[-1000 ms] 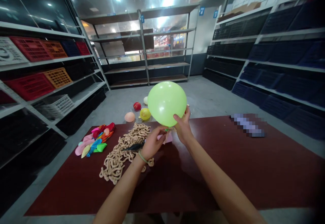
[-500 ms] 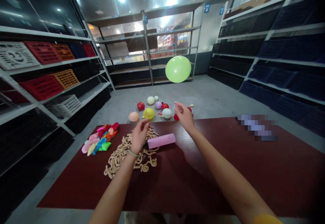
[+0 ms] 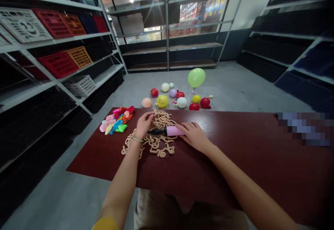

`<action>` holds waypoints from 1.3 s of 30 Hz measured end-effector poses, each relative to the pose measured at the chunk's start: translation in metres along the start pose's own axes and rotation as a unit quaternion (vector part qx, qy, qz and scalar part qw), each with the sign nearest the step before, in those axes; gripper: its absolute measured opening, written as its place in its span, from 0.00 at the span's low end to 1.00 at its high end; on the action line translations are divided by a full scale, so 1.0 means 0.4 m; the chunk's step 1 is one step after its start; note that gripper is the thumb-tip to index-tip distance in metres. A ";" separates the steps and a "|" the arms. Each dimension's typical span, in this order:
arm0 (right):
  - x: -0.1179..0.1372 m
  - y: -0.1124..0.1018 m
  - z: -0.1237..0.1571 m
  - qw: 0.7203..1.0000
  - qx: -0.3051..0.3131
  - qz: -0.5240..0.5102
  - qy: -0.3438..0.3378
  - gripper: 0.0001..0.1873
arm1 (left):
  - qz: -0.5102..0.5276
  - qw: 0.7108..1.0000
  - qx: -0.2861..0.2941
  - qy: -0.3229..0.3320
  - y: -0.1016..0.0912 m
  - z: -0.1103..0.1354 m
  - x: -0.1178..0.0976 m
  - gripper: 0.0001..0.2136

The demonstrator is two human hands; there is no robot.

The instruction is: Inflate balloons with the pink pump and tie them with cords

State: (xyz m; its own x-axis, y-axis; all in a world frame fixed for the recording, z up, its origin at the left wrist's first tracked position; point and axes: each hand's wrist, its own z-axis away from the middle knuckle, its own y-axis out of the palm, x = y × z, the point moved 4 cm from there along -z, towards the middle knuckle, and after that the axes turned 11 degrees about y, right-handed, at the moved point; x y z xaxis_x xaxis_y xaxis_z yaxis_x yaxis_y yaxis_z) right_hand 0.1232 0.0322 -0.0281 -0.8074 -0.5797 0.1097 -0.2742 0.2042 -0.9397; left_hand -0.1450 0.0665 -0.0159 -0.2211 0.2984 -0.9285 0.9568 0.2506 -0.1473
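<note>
A hand pump (image 3: 174,130) with a pink barrel and black nozzle lies across a pile of beige, curled, worm-like strips (image 3: 159,146). My right hand (image 3: 195,137) is on the barrel's right end, thumb on the near side and fingers over it. Beside the nozzle, my left hand (image 3: 143,126) is above the pile with its fingers curled together; whatever their tips may hold cannot be made out. A heap of uninflated coloured balloons (image 3: 117,120) lies to its left on the table. Beyond the table's far edge, an inflated green balloon (image 3: 196,77) appears above the floor.
Several small inflated balloons (image 3: 162,101) lie on the floor behind the dark red table (image 3: 235,164). A pixelated object (image 3: 302,129) rests at the table's right. Shelves with coloured crates (image 3: 53,23) stand left, and a metal rack (image 3: 167,32) at the back.
The green balloon has dropped away toward the floor beyond the table. My right hand has come down onto the pump. The view has tilted downward; my left hand remains by the pile.
</note>
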 end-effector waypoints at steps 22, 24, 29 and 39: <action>0.024 0.025 0.011 0.997 -0.071 -0.016 -0.002 0.27 | -0.354 0.931 -0.077 0.046 -0.382 0.102 0.025 0.11; 0.032 0.025 0.009 0.997 -0.074 -0.015 0.001 0.27 | -0.364 0.927 -0.074 0.043 -0.387 0.122 0.044 0.09; 0.031 0.020 0.008 0.998 -0.069 0.007 0.002 0.27 | -0.332 0.940 -0.069 0.045 -0.358 0.123 0.024 0.01; 0.017 0.003 0.012 0.996 -0.084 -0.016 0.024 0.26 | 0.179 0.981 -0.065 -0.025 -0.137 0.032 -0.075 0.14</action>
State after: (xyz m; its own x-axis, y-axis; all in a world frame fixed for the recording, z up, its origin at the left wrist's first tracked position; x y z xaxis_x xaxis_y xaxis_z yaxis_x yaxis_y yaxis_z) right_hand 0.1198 0.0245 -0.0298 -0.8200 -0.5503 0.1574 -0.3801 0.3179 -0.8686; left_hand -0.1884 0.0318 0.0157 0.1371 0.3432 -0.9292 0.9387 0.2546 0.2325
